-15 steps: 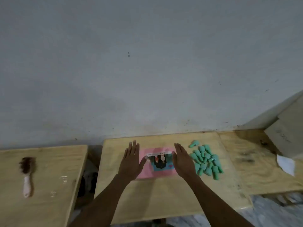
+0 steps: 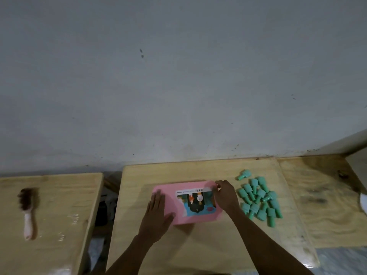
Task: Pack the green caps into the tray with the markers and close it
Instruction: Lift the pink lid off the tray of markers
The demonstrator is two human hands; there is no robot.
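A pink tray (image 2: 170, 211) with a picture label on its closed lid lies flat in the middle of the centre wooden table (image 2: 198, 245). My left hand (image 2: 156, 213) rests flat, fingers apart, on the tray's left end. My right hand (image 2: 225, 195) curls its fingers over the tray's far right corner, gripping the lid edge there. Several green caps (image 2: 258, 197) lie loose in a heap on the table just right of the tray, one (image 2: 243, 174) apart at the back. No markers are visible.
A brush with a pink handle (image 2: 26, 211) lies on a separate wooden table at the left, across a gap. Another wooden surface (image 2: 321, 195) adjoins on the right, with something white (image 2: 363, 201) at the frame edge. A grey wall stands close behind.
My right hand has moved from the tray's right side up to its far right corner and curled onto it. My left hand now lies flat on the tray's left end.
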